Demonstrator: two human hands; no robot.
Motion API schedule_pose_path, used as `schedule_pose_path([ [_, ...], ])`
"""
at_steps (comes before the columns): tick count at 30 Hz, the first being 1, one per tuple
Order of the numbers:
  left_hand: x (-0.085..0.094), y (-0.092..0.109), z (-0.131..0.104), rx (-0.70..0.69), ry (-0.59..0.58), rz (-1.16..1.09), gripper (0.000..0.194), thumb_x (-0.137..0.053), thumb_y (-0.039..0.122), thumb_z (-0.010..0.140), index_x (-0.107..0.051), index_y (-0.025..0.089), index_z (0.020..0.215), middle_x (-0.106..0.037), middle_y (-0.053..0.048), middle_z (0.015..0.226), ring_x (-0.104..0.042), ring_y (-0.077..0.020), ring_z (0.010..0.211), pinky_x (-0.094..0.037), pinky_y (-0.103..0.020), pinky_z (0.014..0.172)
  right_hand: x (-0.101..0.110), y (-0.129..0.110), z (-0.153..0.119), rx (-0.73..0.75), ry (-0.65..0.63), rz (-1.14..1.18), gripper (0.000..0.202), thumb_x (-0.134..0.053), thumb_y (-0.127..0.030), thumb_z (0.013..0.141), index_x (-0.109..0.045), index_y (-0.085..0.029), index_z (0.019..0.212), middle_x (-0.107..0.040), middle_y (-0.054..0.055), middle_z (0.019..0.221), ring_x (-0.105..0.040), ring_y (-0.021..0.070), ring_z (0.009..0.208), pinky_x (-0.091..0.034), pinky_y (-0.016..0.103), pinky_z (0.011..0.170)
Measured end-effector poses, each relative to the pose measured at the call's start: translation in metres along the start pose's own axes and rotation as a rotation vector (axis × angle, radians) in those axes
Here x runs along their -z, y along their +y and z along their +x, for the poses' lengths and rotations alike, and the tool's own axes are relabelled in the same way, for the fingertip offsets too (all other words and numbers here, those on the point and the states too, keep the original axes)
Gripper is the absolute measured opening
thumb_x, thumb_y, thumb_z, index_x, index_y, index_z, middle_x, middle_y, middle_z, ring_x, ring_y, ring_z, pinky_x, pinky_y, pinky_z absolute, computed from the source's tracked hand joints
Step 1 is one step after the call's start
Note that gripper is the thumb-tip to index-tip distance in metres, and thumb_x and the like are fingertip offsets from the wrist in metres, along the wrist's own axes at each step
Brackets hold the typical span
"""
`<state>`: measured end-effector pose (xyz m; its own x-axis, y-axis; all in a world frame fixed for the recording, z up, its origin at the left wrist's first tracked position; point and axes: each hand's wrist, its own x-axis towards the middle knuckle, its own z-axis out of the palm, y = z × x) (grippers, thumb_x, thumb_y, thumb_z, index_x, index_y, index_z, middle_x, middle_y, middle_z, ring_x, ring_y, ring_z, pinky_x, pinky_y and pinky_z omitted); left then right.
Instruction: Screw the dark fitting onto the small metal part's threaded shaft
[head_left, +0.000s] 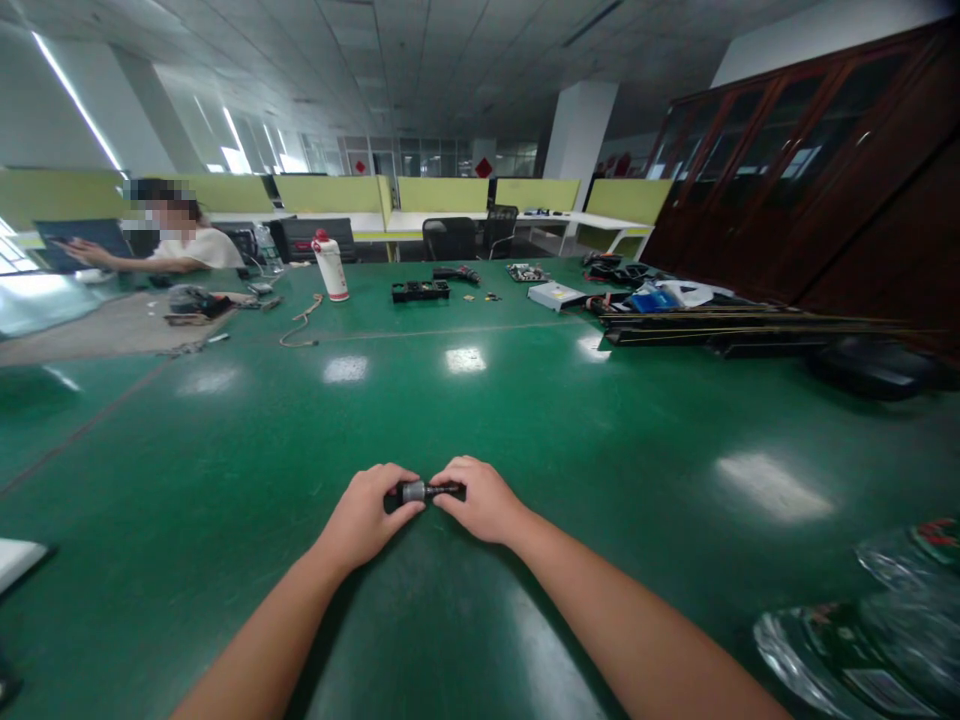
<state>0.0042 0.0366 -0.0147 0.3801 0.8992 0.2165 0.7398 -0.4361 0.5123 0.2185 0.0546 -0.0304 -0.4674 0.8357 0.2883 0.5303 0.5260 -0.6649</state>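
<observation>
Low over the green tabletop, both hands meet at a small rod-shaped tool point(414, 491) with a black and grey barrel and a thin dark shaft, lying level. My left hand point(369, 512) is closed around the thick barrel, thumb in front and fingers behind. On the other side, my right hand point(480, 502) pinches the dark, narrow end between thumb and fingers. Part of each end is hidden by the hands, and the tool's exact kind is too small to make out.
Across the green table point(420, 400) stand a white bottle with a red cap point(331, 265), a black bracket-like part point(420, 291) and a circuit board point(527, 273). Dark strips point(690, 328) lie at right. Plastic-wrapped bottles point(862, 650) sit near right. A person point(199, 245) sits far left.
</observation>
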Motion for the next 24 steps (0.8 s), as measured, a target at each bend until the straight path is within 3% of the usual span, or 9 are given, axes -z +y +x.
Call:
schedule_pose_path([
  [24, 0.0026, 0.0032, 0.0058, 0.085, -0.037, -0.058, 0.022, -0.064, 0.036, 0.086, -0.067, 0.021, 0.103, -0.064, -0.004, 0.089, -0.057, -0.0198, 0.08, -0.043, -0.032, 0.076, 0.0019, 0.0003, -0.0024, -0.067, 0.074, -0.002, 0.016, -0.067, -0.014, 0.079, -0.071, -0.02, 0.093, -0.068, 0.003, 0.089, -0.059, 0.0181, 0.088, -0.046, 0.031, 0.081],
])
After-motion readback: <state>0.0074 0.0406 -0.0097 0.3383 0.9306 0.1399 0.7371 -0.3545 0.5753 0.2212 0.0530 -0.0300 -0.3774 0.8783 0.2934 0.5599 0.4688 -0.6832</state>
